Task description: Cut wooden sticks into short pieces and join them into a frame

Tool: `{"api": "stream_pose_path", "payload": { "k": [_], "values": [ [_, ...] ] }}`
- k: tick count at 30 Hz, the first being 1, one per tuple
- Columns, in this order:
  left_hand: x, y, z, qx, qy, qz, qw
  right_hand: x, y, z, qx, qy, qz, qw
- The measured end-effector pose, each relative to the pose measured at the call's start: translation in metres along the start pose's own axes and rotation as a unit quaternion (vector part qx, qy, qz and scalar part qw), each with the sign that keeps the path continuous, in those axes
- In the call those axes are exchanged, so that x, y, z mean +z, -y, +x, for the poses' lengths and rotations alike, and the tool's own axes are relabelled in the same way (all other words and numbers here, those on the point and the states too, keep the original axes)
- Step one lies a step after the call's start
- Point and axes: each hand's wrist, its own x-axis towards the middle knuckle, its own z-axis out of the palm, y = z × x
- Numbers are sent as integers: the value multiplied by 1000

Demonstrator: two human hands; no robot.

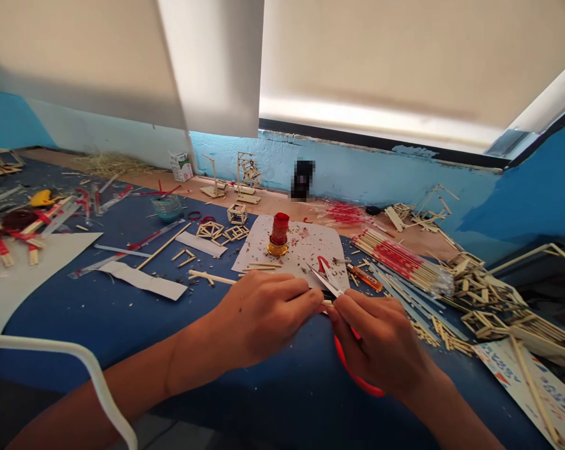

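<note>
My left hand (pixel 264 315) is closed, its fingers pinching a short pale wooden stick (pixel 327 302). Red-handled scissors (pixel 328 282) are gripped in my right hand (pixel 380 334), blades pointing up and to the left above that stick. The right fingertips come close to the stick; whether they touch it I cannot tell. Just beyond both hands lies a whitish sheet (pixel 255 245) strewn with dark bits. On it stands a red candle (pixel 280 229) in a gold-coloured holder (pixel 277 247). Several loose sticks (pixel 264 266) lie beside the left knuckles.
To the right are wrapped chopsticks (pixel 399 256), an orange cutter (pixel 367 279) and small stick frames (pixel 486 325). Further left lie paper strips (pixel 144 280), a blue-green bowl (pixel 167 209) and a yellow tool (pixel 45 198). A white bent tube (pixel 76 353) crosses the lower left.
</note>
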Motion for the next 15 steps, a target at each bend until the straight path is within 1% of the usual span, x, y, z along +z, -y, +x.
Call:
{"api": "stream_pose_path", "payload": {
  "k": [3,6,7,9,10,12,14,15],
  "values": [
    [10,-2,2,-16,-1,30,999,6,4,0,2,-2,5,1000],
    [17,3,4,-32,-10,42,999,6,2,0,-6,-1,11,1000],
    [17,8,5,-45,-18,36,998,4,-2,-1,-5,1,14,1000],
    [12,18,5,-88,-33,11,996,-3,-20,-6,12,10,21,1000],
    [9,24,6,-113,-41,-9,993,-7,-32,-10,32,17,21,999],
    [1,31,7,-151,-56,-69,984,-13,-61,-16,110,43,-11,993],
    [-5,32,10,-189,-65,-159,967,-16,-85,-18,196,78,-97,973],
    [-7,31,12,-212,-67,-215,951,-16,-92,-17,222,84,-140,961]
  ]
}}
